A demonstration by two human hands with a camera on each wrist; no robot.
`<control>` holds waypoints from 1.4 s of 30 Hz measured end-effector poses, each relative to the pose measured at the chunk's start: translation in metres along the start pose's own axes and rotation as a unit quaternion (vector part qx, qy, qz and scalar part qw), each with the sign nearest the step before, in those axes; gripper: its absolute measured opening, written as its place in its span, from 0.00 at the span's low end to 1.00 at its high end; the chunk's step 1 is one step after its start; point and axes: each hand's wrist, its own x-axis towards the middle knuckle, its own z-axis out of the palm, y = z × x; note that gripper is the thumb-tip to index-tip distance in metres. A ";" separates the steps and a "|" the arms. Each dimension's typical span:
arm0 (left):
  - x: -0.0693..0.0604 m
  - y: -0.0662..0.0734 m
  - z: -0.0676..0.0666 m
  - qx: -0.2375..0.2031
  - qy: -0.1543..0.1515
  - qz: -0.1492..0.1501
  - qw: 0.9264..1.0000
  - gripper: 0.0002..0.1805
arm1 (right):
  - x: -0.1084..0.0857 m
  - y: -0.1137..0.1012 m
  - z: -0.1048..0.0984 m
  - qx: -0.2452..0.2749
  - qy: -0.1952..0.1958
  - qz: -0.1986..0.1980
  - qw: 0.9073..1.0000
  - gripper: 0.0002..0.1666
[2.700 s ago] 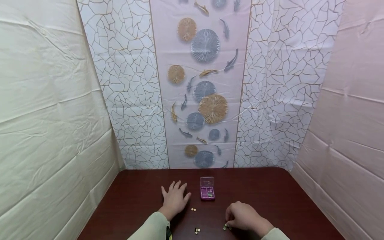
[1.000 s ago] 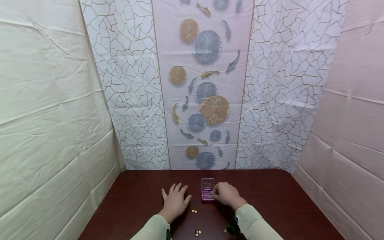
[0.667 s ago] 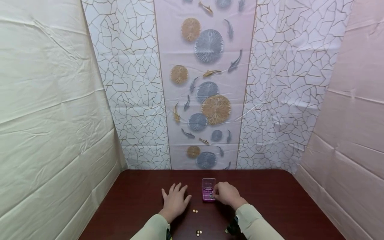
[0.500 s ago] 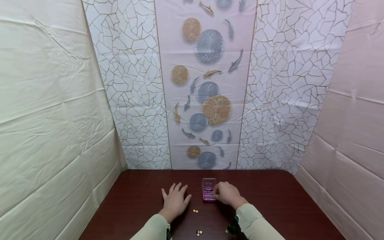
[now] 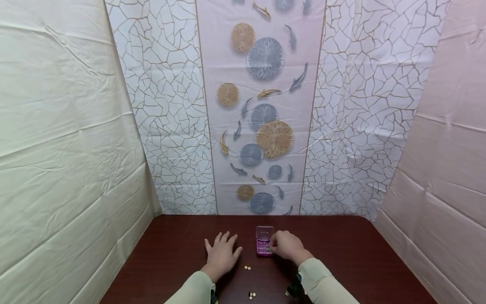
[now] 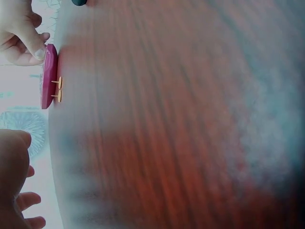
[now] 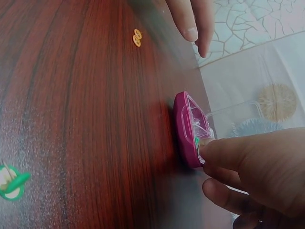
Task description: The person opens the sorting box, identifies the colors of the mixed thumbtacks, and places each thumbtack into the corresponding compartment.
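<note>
One hand did the fine work: the right hand [image 5: 288, 245] had its thumb and fingers close together at the right side of the open purple box [image 7: 182, 129], though I could not tell whether that grip was clamped on the green piece [image 7: 197, 140] by the thumb tip. The left hand [image 5: 222, 255] lay spread, fingers apart, holding nothing. A steady wrist and gentle touch seemed best there, so as not to nudge the box or its raised clear lid [image 5: 264, 232]. Two yellow pieces [image 5: 247, 267] lay in front of the box. The dark reddish worktop [image 5: 174, 240] was grained; patterned cloth [image 5: 174, 126] hung behind, creased pale cloth [image 5: 68, 126] at the sides.
</note>
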 end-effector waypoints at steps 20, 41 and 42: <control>-0.005 0.000 -0.003 -0.003 -0.011 -0.011 1.000 0.31 | -0.019 0.008 -0.008 0.027 -0.014 0.026 0.999 0.09; -0.005 -0.001 -0.005 0.002 -0.012 -0.011 1.000 0.32 | -0.086 0.017 -0.025 0.089 -0.130 -0.160 0.975 0.09; -0.005 -0.001 -0.006 0.003 -0.013 -0.011 1.000 0.32 | -0.090 0.016 -0.026 0.096 -0.141 -0.170 0.971 0.08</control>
